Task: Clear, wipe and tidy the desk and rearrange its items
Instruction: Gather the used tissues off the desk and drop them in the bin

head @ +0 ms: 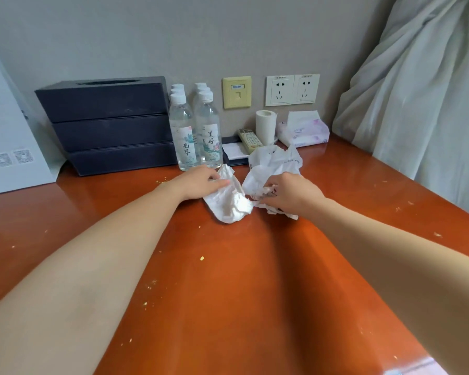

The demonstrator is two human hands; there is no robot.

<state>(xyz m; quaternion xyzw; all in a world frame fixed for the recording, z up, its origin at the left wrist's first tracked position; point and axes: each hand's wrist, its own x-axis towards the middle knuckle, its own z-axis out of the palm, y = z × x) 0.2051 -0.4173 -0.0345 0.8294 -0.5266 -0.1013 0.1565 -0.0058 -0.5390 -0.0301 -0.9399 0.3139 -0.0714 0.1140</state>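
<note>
On the glossy orange-brown desk lie two pieces of white rubbish side by side. My left hand pinches the top of a crumpled white tissue. My right hand grips the lower edge of a crumpled white plastic bag with small print on it. Both forearms reach in from the near edge. Yellow crumbs are scattered over the desk around my arms.
Against the wall stand stacked dark boxes, several water bottles, a dark tray with a notepad, a remote control, a paper roll and a tissue pack. A curtain hangs at the right, a white card at the left.
</note>
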